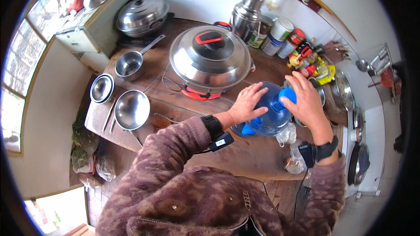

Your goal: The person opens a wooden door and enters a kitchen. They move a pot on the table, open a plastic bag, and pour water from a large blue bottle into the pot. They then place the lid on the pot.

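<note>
A translucent blue plastic water jug (266,123) with a bright blue cap (287,96) appears upright on the wooden table. My left hand (247,103) is spread against the jug's shoulder, its thumb and fingers bracing it on the near left side. Over the cap is my right hand (305,100), fingers apart and raised, thumb at the cap's edge. A blue part (248,129) shows low on the jug. Close beside the jug lies a clear plastic bag (287,134).
A large lidded electric pan (210,57) sits left of the jug. Steel bowls (132,109) and a saucepan (128,64) stand farther left. Behind are a steel thermos flask (246,18), canisters (273,43) and seasoning bottles (310,62). Another plastic bag (295,162) lies near the table's front edge.
</note>
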Motion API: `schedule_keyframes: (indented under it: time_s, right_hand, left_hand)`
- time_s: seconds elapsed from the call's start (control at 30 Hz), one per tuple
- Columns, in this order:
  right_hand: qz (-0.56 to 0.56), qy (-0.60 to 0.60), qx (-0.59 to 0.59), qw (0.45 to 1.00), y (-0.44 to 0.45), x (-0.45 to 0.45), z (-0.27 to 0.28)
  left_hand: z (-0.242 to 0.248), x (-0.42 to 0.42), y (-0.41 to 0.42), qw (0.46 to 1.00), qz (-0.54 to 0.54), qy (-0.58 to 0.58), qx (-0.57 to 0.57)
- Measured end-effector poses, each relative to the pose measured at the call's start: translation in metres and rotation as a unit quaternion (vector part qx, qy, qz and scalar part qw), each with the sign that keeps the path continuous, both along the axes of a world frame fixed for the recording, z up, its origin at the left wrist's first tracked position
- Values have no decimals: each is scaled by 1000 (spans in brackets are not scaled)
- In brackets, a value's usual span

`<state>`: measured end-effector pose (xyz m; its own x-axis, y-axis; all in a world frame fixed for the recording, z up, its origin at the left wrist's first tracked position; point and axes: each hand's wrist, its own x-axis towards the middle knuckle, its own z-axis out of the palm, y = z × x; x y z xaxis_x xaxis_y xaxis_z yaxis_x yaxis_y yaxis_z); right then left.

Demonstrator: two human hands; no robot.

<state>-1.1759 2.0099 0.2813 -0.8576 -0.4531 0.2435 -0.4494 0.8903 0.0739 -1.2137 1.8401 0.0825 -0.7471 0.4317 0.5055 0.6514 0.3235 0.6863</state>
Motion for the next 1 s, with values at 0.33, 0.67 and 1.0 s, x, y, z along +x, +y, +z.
schedule_keyframes:
  time_s: [0.33,0.67,1.0]
  right_hand:
    - [35,-170,-11,985,17,-5,-4]
    - [26,-12,-70,997,9,-2,-17]
    - [75,-45,-47,995,26,-3,-4]
  left_hand:
    - [-4,-4,-1,1000,-17,11,-15]
    - [-4,-5,0,1000,-20,-9,-13]
    - [-1,-7,-1,999,-26,-14,-15]
